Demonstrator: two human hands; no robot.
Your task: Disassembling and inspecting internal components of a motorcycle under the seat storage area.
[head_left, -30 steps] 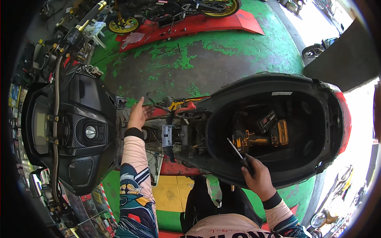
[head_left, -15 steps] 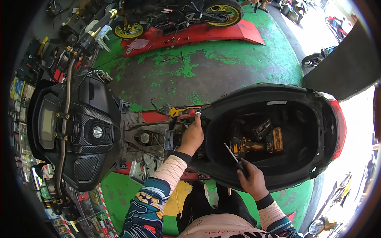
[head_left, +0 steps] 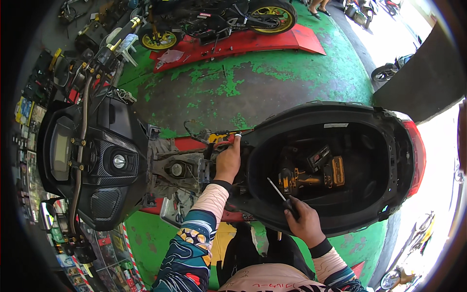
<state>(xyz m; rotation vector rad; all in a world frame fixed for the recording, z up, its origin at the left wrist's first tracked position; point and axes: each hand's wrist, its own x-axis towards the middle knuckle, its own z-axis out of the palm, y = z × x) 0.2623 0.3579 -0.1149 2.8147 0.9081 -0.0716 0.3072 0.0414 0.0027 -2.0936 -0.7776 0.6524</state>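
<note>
A scooter stripped of its seat and middle covers lies across in front of me. My left hand reaches over its bare frame, fingers bent down at the far side, beside a red part. A white spot shows at a fingertip; what the fingers grip, if anything, is hidden. My right hand is closed round the black handle of a screwdriver. Its metal shaft points up and left over the near rim of the black storage compartment. Inside lie a yellow-and-black cordless drill and a battery pack.
To the left are the handlebar and dark front panel. A metal tray with hand tools sits below the frame. Beyond the green floor, another motorcycle stands on a red platform. A person's feet show farther back.
My left hand has shifted slightly left along the frame's far side. My right hand and the screwdriver have also moved a little left.
</note>
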